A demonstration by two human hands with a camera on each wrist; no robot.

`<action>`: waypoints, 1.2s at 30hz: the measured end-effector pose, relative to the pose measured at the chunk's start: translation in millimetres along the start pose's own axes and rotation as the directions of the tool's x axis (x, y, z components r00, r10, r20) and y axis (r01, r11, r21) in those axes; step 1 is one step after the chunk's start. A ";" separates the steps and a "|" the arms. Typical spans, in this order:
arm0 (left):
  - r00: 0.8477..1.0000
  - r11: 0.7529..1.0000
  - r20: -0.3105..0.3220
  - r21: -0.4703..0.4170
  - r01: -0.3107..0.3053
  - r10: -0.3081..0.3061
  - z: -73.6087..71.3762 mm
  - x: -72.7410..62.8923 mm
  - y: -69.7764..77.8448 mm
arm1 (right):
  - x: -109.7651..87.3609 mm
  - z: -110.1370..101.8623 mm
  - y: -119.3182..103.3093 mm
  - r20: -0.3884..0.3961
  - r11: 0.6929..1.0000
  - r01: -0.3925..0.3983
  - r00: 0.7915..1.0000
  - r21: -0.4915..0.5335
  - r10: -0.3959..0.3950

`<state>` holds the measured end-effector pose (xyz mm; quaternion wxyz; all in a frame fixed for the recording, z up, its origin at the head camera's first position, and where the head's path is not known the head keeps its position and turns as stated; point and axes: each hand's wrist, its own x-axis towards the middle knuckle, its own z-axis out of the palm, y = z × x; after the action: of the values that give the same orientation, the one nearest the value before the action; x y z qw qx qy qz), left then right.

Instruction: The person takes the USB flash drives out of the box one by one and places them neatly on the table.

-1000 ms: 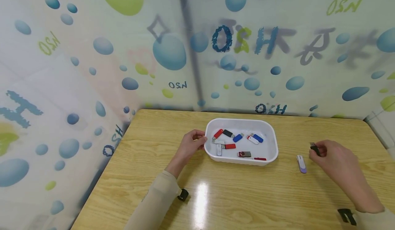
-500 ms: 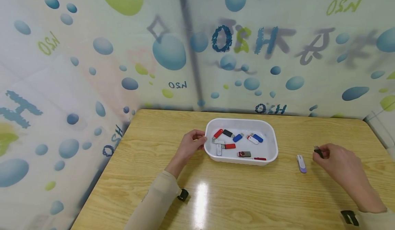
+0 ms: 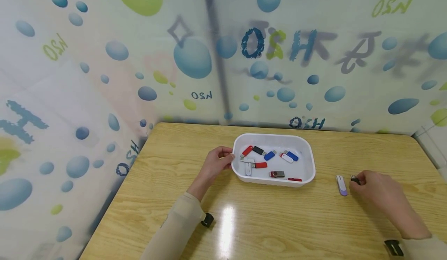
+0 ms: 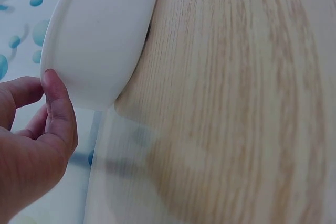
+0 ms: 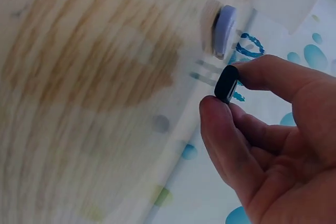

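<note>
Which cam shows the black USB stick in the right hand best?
Right wrist: the black USB stick appears large and close, pinched in the right hand, its body mostly uncovered. Head shows it small, partly covered by that hand, with its metal plug sticking out. Left wrist doesn't show it.

held stick point(image 3: 356, 180) partly hidden, sleeves point(image 3: 174, 229) cropped

The counter point(image 3: 286, 221) shows smooth, glossy wood grain, with bright glare point(image 3: 226, 229) toward six o'clock. The tray point(image 4: 100, 30) is smooth white plastic; near its six o'clock, the red-and-grey stick point(image 3: 277, 174) looks partly metal. The black stick point(image 5: 227, 83) seems smooth plastic, its plug point(image 3: 352, 177) metallic.
</note>
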<state>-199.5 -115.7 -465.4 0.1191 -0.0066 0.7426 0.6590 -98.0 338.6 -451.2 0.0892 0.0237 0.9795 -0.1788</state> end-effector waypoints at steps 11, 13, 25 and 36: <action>1.000 1.000 -0.005 0.003 0.005 -0.005 1.0 -0.7 1.8 | 6.0 7.9 -1.0 0.046 0.999 0.012 0.999 -0.048 -0.010; 1.000 1.000 -0.010 0.012 0.017 -0.017 0.3 -0.5 1.8 | 6.9 8.0 -1.9 0.048 0.999 0.014 0.999 -0.051 -0.011; 1.000 0.999 -0.015 0.026 0.021 -0.021 -1.1 -1.0 1.8 | 3.8 5.3 -11.5 0.019 0.998 0.004 1.000 -0.069 -0.003; 1.000 1.000 -0.003 0.004 0.018 -0.018 0.4 -0.4 1.3 | -0.1 8.7 -7.9 0.008 0.998 -0.011 1.000 -0.061 0.012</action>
<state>-199.3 -115.1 -464.1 0.1239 -0.0137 0.7439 0.6566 -97.1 328.2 -456.5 0.0951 0.0260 0.9840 -0.1486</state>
